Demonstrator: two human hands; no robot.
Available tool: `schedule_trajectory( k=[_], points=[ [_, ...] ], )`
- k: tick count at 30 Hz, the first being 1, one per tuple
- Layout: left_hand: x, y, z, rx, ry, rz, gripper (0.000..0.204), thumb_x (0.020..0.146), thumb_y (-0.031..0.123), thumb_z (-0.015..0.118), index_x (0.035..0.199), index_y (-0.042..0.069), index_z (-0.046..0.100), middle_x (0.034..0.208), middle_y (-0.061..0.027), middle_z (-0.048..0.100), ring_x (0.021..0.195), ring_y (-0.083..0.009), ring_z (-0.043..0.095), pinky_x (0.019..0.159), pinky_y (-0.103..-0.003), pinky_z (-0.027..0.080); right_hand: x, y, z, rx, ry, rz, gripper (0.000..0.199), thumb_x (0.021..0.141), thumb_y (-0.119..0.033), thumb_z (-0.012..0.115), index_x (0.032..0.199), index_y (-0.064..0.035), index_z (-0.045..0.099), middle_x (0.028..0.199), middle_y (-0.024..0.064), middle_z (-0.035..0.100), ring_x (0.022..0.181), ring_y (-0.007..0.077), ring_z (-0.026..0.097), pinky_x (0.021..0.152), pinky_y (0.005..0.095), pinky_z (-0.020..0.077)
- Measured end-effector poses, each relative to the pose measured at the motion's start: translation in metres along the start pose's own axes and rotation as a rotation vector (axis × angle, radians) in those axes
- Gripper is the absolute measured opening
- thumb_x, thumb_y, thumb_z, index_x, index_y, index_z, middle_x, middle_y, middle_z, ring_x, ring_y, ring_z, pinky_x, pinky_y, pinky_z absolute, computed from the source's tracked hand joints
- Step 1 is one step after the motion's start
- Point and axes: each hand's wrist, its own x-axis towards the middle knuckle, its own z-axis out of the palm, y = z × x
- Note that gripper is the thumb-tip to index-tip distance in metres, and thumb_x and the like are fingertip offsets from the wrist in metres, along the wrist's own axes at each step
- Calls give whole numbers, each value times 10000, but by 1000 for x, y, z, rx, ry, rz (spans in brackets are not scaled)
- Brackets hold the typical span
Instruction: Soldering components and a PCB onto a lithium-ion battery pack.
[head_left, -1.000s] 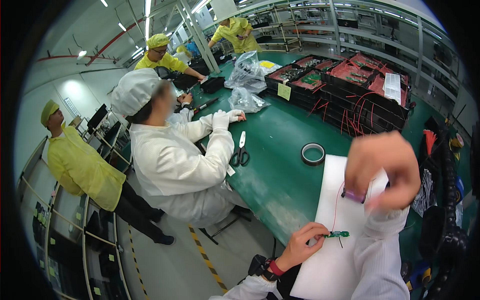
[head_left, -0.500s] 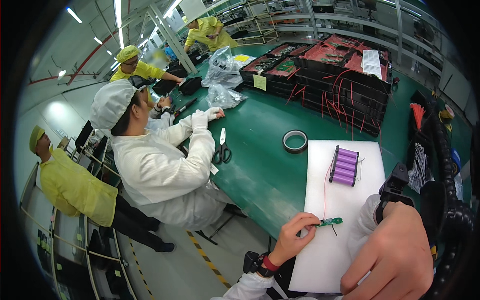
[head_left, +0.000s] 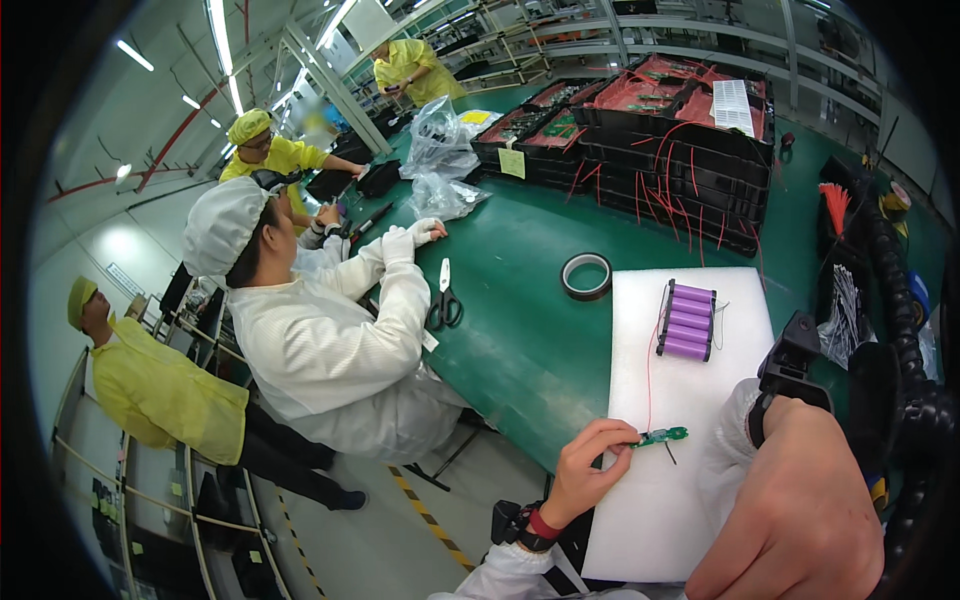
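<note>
Fingers of the left hand [head_left: 590, 470] pinch a small green circuit board [head_left: 662, 436] on the white foam sheet [head_left: 690, 400]; the right hand [head_left: 800, 520] looms close, grip unclear.

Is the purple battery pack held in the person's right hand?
No: the purple battery pack lies on the white foam sheet, apart from the right hand.

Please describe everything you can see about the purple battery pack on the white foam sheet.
The purple battery pack is a flat row of cylindrical cells lying side by side, with dark end strips on both sides. It rests flat on the white foam sheet, near its far end. A thin red wire runs from it toward the small green circuit board, which the left hand holds. No hand touches the pack.
</note>
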Motion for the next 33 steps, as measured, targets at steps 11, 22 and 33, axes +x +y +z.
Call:
schedule_trajectory(
  k=[11, 22, 33],
  points=[
    [0, 0, -2, 18, -29, -15, 259, 820, -140, 685, 1043, -16, 730, 1102, -114, 695, 894, -164, 679, 754, -263, 554, -13, -10, 7, 43, -50, 8, 229, 868, -42, 532, 697, 43, 659, 689, 195, 621, 709, 382, 641, 861, 559, 562],
    [1, -3, -1, -2, -39, -1, 267, 822, -149, 679, 1050, -21, 728, 1102, -121, 691, 892, -166, 678, 748, -264, 553, -13, -10, -5, -22, -154, 13, 211, 848, -46, 527, 710, 29, 668, 713, 180, 632, 733, 358, 648, 900, 536, 551],
    [-1, -2, 0, -15, -27, -10, 262, 825, -147, 681, 1048, -19, 729, 1097, -117, 693, 898, -165, 675, 744, -259, 545, -19, -16, 2, 38, -113, 27, 212, 856, -36, 524, 735, 37, 682, 729, 196, 646, 749, 370, 662, 905, 540, 552]
  ],
)
